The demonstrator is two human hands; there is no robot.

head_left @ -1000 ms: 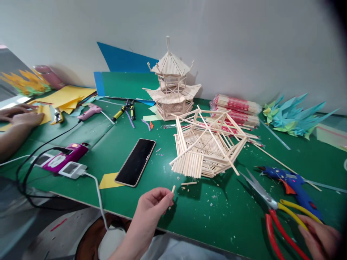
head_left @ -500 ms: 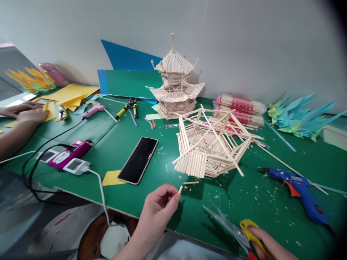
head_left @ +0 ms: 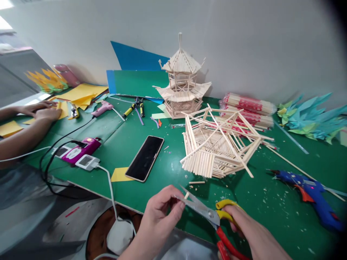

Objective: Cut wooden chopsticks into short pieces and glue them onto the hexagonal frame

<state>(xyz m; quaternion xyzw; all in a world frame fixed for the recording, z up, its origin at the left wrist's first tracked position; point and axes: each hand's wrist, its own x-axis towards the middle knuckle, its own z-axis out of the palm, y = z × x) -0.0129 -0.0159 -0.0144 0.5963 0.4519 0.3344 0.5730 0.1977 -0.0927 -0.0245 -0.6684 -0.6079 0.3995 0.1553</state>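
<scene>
Between the thumb and fingers of my left hand (head_left: 165,211) is a short wooden stick (head_left: 187,195), its end poking out. My right hand (head_left: 244,224) grips scissors (head_left: 210,213) with yellow and red handles. The parted blades reach across to the stick, one on either side of its end. Just beyond my hands stands an open wooden stick frame (head_left: 217,144), with a row of short sticks laid along its near left side. A loose cut stick (head_left: 197,182) and small chips lie in front of it.
Behind the frame rises a stick pagoda (head_left: 183,83). A blue glue gun (head_left: 309,195) lies at right, near bundled sticks (head_left: 248,108) and blue paper leaves (head_left: 314,117). Left are a phone (head_left: 145,158), a purple power strip (head_left: 81,151), pliers (head_left: 135,108) and another person's hands (head_left: 46,110).
My right hand has brought the scissors up and left, to the stick in my left hand. The whole view has shifted slightly, with table things appearing further right.
</scene>
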